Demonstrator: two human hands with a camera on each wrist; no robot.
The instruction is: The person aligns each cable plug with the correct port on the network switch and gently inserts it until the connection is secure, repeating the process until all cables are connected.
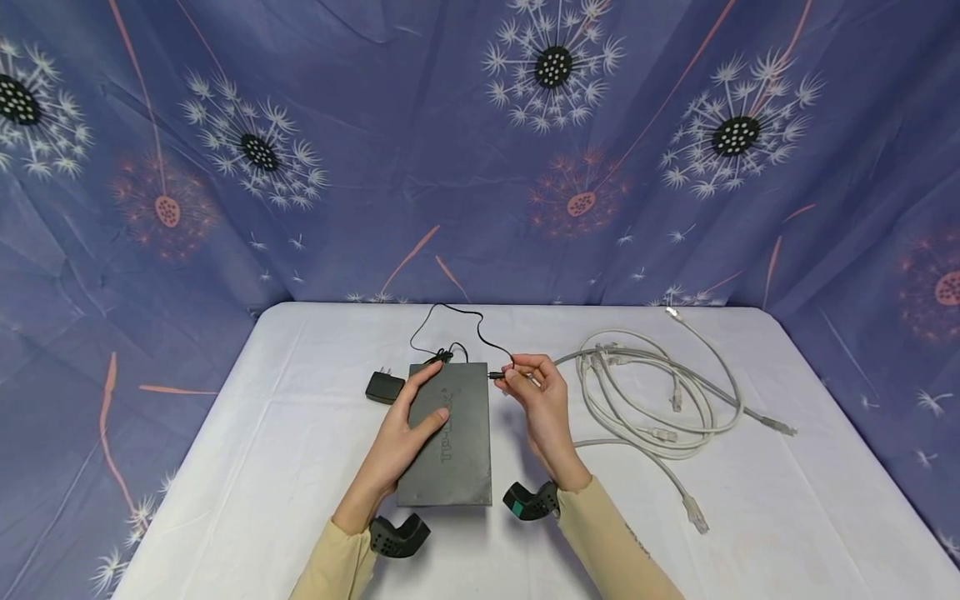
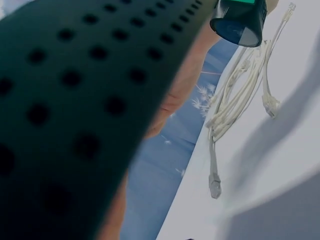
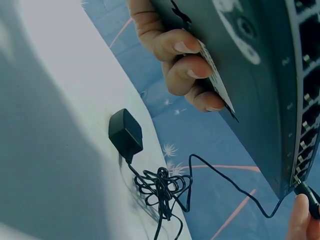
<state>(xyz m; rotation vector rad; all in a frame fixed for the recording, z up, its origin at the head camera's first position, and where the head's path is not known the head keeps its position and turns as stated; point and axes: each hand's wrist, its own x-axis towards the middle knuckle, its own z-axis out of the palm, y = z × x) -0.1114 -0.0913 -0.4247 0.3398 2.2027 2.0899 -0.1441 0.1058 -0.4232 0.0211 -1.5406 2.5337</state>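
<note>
A dark grey TP-Link network switch (image 1: 468,458) is raised over the white table, its lettered top facing up. My left hand (image 1: 397,437) grips it from the left, thumb on top and several fingers (image 3: 192,67) against the labelled underside. With thumb and fingertips, my right hand (image 1: 543,408) pinches a black power plug (image 1: 496,375) at the far right corner. In the right wrist view that plug (image 3: 306,196) meets the end of the row of ports; how deep it sits I cannot tell. Its thin black cord (image 1: 480,321) loops back toward a bundled coil (image 3: 162,187).
Left of the switch lies a black power adapter (image 1: 385,387) with its prongs facing away. Several grey network cables (image 1: 600,400) lie loosely coiled on the right of the table (image 1: 262,467). A patterned blue curtain (image 1: 420,167) hangs behind it.
</note>
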